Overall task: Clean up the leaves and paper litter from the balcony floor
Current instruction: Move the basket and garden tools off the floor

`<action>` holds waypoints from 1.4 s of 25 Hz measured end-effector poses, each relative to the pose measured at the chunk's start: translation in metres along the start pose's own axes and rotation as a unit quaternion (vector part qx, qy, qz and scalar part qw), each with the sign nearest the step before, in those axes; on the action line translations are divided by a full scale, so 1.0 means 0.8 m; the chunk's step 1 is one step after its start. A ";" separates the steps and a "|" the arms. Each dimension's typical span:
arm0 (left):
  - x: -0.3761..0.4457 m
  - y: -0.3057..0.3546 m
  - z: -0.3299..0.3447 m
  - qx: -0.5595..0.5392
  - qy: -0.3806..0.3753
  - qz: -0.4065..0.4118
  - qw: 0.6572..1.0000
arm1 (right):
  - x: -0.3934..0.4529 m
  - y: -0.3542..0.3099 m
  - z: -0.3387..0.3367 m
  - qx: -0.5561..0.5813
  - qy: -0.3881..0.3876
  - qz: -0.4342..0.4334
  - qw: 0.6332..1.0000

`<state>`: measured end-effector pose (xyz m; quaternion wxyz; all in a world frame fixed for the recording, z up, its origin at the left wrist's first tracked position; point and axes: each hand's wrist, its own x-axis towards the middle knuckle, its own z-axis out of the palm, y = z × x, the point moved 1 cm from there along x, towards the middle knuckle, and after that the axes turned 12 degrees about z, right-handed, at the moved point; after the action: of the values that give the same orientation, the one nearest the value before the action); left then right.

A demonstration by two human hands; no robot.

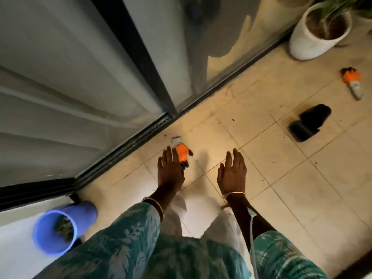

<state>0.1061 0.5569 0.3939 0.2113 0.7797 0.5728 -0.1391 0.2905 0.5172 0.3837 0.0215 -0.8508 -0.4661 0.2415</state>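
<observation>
Both my hands hang over the tiled balcony floor point(281, 178) with straight fingers and hold nothing. My left hand point(170, 171) is just above an orange and white work glove point(182, 153) that lies on the tiles by the door track. My right hand point(233, 174) is a little to the right, over bare tile. A second orange glove point(353, 82) lies far right. A blue bucket point(60, 226) at the lower left has leaves inside. Small dark specks of debris dot the tiles.
A sliding glass door with a dark track point(141, 137) runs diagonally along the left. A white plant pot point(314, 35) stands at the top right. A black slipper point(310, 121) lies on the tiles to the right.
</observation>
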 end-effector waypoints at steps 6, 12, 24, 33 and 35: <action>0.112 -0.143 0.159 -0.145 -0.055 -0.132 0.979 | 0.093 -0.037 0.196 0.030 0.036 -0.041 0.998; 0.249 -0.218 0.384 -0.208 -0.054 -0.143 0.966 | 0.216 -0.038 0.470 0.002 0.046 -0.157 0.986; 0.365 -0.272 0.499 -0.306 -0.102 -0.175 0.930 | 0.294 -0.063 0.632 0.004 -0.075 -0.027 0.997; 0.313 -0.252 0.344 -0.399 -0.112 -0.159 0.896 | 0.248 -0.089 0.489 0.165 -0.146 0.067 0.973; 0.292 -0.242 0.296 -0.433 -0.138 -0.141 0.880 | 0.222 -0.091 0.434 0.206 -0.127 0.058 0.968</action>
<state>-0.0008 0.6850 0.0473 0.5823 0.4945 0.6452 -0.0116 0.1636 0.6356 0.0267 0.1231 -0.8158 -0.3549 0.4397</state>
